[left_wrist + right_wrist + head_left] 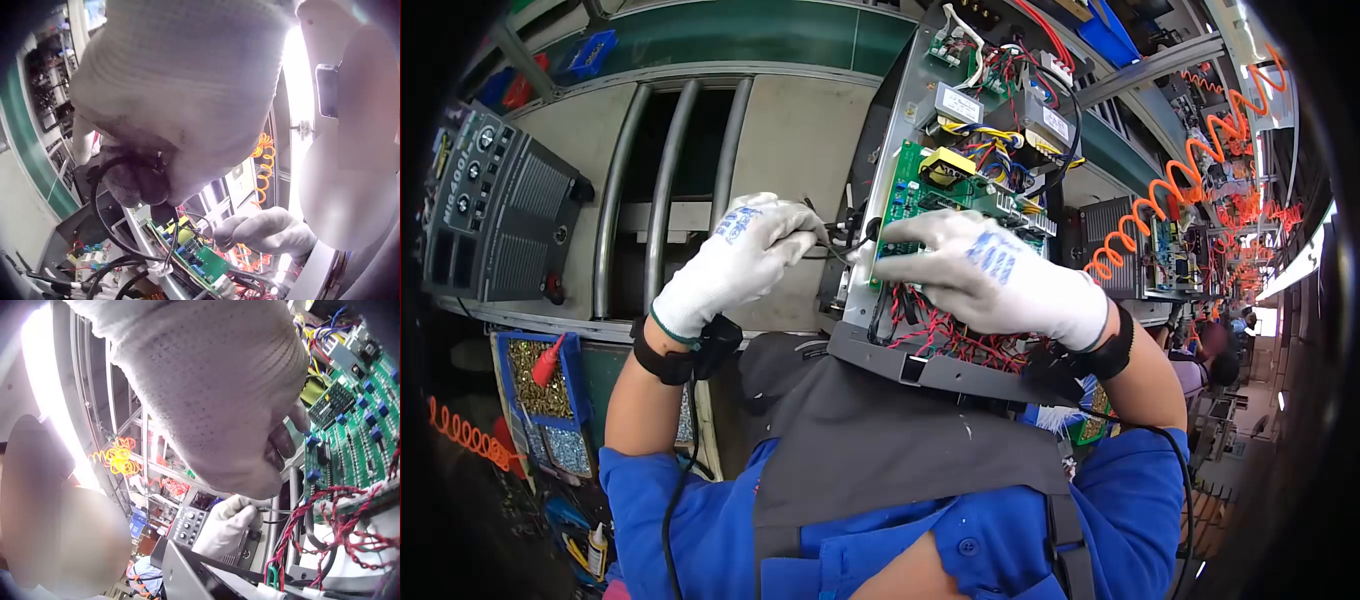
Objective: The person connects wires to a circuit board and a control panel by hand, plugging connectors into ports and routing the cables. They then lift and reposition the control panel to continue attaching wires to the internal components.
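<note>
An uncovered machine chassis (866,300) lies in front of the person, with a green circuit board (908,185) along its near side. Left of it, the white-gloved left hand (735,262) pinches a thin black cable (95,203) between thumb and fingers. From those fingertips the cable loops down to the chassis edge, passing a white connector (161,270). The right hand (992,272), also gloved in white, is over the board with its fingers reaching toward the chassis's left edge. In the left wrist view its fingers are lightly bent and apart from the cable.
Twisted red wires (940,335) bunch at the chassis's near end. A finished-looking grey machine (500,205) stands at left beyond metal rollers (670,180). A blue bin (572,375) of small fasteners sits at lower left. Orange coiled hoses (1170,190) hang at right.
</note>
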A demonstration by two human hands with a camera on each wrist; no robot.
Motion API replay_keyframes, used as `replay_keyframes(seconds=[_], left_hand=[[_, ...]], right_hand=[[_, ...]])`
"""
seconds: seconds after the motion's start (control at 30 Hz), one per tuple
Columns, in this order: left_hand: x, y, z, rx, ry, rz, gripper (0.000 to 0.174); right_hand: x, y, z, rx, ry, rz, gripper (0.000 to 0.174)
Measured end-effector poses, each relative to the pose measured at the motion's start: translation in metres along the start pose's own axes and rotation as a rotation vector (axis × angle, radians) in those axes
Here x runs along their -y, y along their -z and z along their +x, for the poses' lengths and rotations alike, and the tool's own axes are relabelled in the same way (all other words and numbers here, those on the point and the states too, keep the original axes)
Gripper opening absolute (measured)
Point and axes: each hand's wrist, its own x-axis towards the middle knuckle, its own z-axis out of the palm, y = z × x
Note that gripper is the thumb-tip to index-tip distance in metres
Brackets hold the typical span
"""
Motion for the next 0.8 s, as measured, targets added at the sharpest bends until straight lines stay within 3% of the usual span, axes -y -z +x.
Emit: replay_keyframes(seconds=[0.03,0.17,0.23,0.33,0.4,0.5,0.53,0.6,0.73,0.8], left_hand=[[-0.002,-0.003,0.002,-0.011,0.060,-0.145,0.016],[0.003,-0.018,0.010,0.044,0.259,-0.156,0.015],[0.016,-0.032,0.012,-0.057,-0.005,0.202,0.014],[0.009,-0.038,0.011,-0.185,-0.083,0.437,0.010],[0.018,-0.058,0.013,-0.225,-0.027,0.452,0.005],[0.040,-0.092,0.017,-0.454,0.240,0.366,0.003],[0.024,-0.081,0.017,-0.451,0.234,0.363,0.003],[-0.021,-0.050,0.009,-0.132,-0.164,0.479,0.006],[-0.005,-0.053,0.011,-0.068,-0.292,0.334,0.011],[-0.006,-0.057,0.017,-0.004,-0.252,0.300,0.012]], right_hand=[[-0.001,-0.007,0.001,0.030,0.046,-0.085,0.045],[-0.002,-0.014,-0.002,0.107,0.100,-0.153,0.044],[-0.007,-0.014,-0.006,0.101,0.082,-0.077,0.040],[-0.009,-0.015,-0.007,0.086,0.070,-0.043,0.039],[-0.006,-0.012,-0.004,0.110,0.069,-0.044,0.040],[-0.008,-0.014,-0.004,0.101,0.062,-0.048,0.039],[-0.008,-0.014,-0.005,0.092,0.063,-0.035,0.038],[-0.009,-0.015,-0.007,0.084,0.059,-0.019,0.038],[-0.010,-0.016,-0.005,0.048,0.055,-0.001,0.030],[-0.008,-0.014,0.000,0.111,-0.060,0.092,0.028]])
